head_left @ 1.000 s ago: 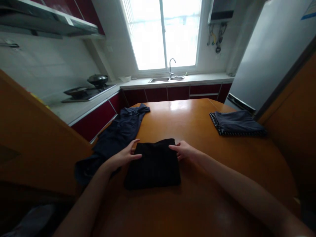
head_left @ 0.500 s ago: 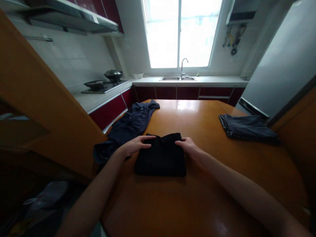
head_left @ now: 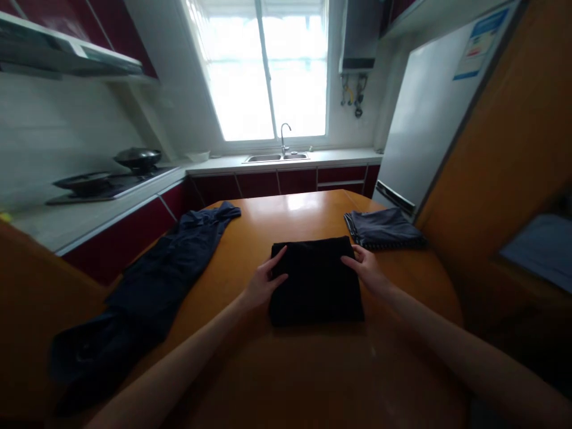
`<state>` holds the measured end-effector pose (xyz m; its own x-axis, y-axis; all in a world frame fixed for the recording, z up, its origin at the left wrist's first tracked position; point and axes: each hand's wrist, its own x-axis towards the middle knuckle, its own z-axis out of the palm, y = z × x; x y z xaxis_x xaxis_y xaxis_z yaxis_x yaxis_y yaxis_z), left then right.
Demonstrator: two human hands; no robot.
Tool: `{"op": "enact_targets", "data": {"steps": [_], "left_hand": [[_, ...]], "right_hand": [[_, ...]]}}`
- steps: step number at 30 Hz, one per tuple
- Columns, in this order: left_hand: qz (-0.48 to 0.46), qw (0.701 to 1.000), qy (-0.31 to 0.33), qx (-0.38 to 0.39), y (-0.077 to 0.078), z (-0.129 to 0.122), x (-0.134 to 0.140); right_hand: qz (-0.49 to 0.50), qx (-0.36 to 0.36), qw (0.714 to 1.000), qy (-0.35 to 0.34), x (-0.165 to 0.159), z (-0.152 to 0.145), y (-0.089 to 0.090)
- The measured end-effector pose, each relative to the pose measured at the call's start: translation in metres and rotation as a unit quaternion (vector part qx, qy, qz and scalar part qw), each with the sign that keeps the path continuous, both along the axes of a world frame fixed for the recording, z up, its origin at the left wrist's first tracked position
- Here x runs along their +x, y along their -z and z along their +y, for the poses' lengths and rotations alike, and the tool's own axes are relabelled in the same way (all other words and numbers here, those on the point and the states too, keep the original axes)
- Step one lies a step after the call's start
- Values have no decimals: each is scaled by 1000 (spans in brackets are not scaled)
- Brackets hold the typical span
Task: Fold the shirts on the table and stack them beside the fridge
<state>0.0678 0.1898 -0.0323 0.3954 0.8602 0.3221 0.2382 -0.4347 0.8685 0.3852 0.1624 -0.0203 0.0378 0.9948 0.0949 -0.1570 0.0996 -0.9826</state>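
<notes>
A black garment (head_left: 318, 286), folded into a flat rectangle, lies between my two hands over the table. Along its left edge my left hand (head_left: 264, 281) grips it, thumb on top and forefinger stretched along the upper left corner. My right hand (head_left: 364, 267) pinches the upper right edge, with the thumb on the cloth and the other fingers partly behind it. Just past the right hand sits a folded dark grey garment (head_left: 385, 226) with a patterned edge. Whether the black garment touches the table is hard to tell.
A dark blue garment (head_left: 165, 268) is spread along the left side of the wooden table (head_left: 286, 217). Behind the table run a counter with a sink (head_left: 277, 158) and a stove (head_left: 116, 183) with two pans. A fridge (head_left: 420, 119) stands at the right.
My view has turned to the right. Both hands have moved right with the black garment, closer to the folded grey one. The black garment's top edge now looks straighter.
</notes>
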Motion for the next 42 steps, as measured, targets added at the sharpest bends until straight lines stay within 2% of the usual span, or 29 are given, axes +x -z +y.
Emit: {"op": "enact_targets", "data": {"steps": [5,10,15,19,21,23,26,29,36,40,42], "left_hand": [[-48,994,64,74,-5,27,95],[-108,980,116,117,-9,54,184],[-144,975,123,116,-19,92,251],[-159,979,114,59,-34,135,288],[-169,980,102,-1,-39,158,301],[-170,977,86,-93,-39,179,311],[-126,962,63,-233,-35,201,318],[-68,956,53,-280,-29,213,319],[23,971,30,-234,-25,221,317],[74,985,-8,-154,-31,211,320],[119,991,-20,-55,-36,201,327]], "right_hand": [[-48,40,994,95,84,-13,-19],[-88,71,981,157,163,-3,-25],[-95,94,972,194,224,32,-42],[-71,73,980,170,256,79,-65],[-61,43,984,163,264,107,-73],[-72,-19,983,169,265,133,-74],[-110,-120,972,170,259,162,-66],[-140,-161,962,168,255,176,-53],[-234,-196,934,186,267,186,-32],[-329,-178,898,233,270,194,-25],[-373,-145,877,265,266,198,-23]]}}
